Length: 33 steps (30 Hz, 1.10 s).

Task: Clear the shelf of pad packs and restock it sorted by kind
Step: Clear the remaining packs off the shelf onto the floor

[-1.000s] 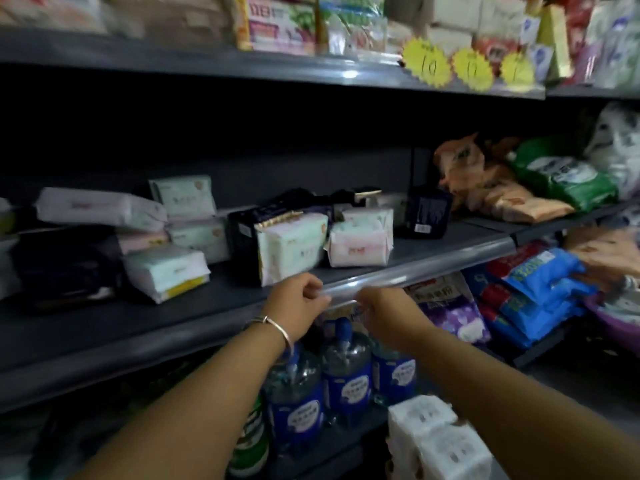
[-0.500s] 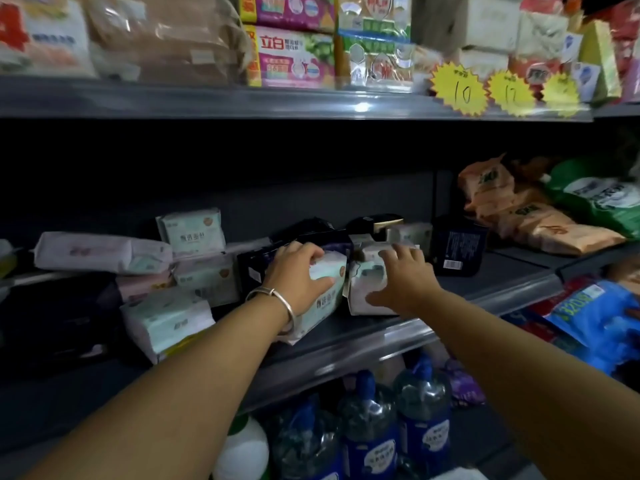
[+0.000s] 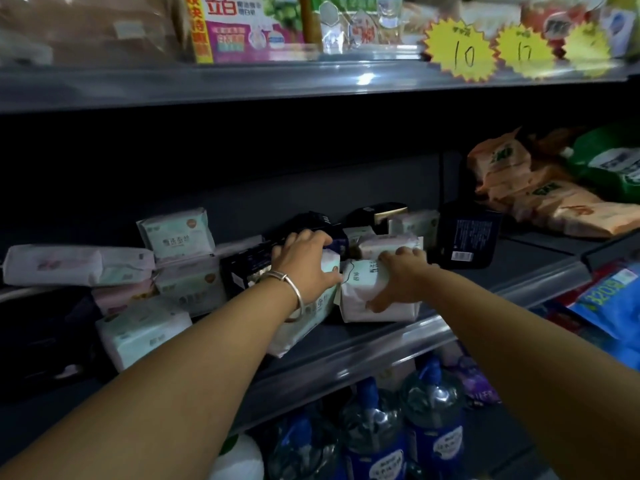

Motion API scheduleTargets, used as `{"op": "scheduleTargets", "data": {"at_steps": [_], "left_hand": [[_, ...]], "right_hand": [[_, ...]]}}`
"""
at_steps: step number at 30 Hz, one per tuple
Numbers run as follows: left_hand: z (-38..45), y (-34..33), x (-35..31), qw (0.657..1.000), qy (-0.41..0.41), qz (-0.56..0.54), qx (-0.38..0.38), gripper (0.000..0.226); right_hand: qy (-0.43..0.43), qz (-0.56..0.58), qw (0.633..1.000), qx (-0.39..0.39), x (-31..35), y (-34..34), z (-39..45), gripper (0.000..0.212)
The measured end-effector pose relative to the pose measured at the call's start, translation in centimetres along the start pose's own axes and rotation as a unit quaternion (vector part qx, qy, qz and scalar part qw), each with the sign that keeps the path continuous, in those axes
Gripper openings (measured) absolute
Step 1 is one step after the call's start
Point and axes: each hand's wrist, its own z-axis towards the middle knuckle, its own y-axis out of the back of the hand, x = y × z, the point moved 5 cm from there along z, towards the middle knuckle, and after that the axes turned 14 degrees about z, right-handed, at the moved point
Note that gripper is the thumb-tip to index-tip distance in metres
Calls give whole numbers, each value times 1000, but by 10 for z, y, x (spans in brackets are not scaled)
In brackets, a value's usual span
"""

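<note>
Each hand's grip clamps a soft, light pad pack, left hand (image 3: 304,268) on the green pack (image 3: 311,308), right hand (image 3: 401,282) on the white pack (image 3: 363,292), best held across their squashy sides.

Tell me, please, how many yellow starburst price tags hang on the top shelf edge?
3, in a row at the upper right: one marked 10, one to its right, and a third, partly blurred, farther right. More may lie beyond the frame.
</note>
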Motion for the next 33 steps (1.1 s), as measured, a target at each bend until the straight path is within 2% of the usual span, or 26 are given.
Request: {"op": "scheduleTargets", "data": {"at_steps": [2, 6, 11, 15, 18, 24, 28, 31, 33], "left_hand": [[4, -1, -11, 1000, -7, -10, 9, 59], [15, 7, -30, 999, -6, -45, 4, 61], [36, 7, -56, 999, -6, -45, 0, 71], [57, -21, -74, 1000, -14, -16, 22, 73], [79, -44, -85, 999, -27, 24, 36, 85], [115, -82, -93, 992, -26, 46, 115, 103], [122, -88, -96, 983, -10, 125, 133, 97], [126, -79, -100, 973, -6, 199, 118, 88], [125, -76, -104, 971, -3, 216, 106, 80]], "right_hand": [[22, 64, 998, 12, 2, -3, -1, 93], [47, 35, 997, -45, -2, 22, -9, 97], [12, -9, 990, -139, -43, 76, -26, 88], [-27, 6, 989, -148, -75, 82, -29, 83], [-43, 25, 986, -160, -92, 79, -23, 85], [-52, 49, 988, -135, -114, 61, 6, 83], [-73, 63, 990, -100, -126, 53, 20, 78], [-75, 128, 987, -64, -129, 49, 27, 84], [-74, 132, 986, -68, -129, 49, 27, 88]]}}
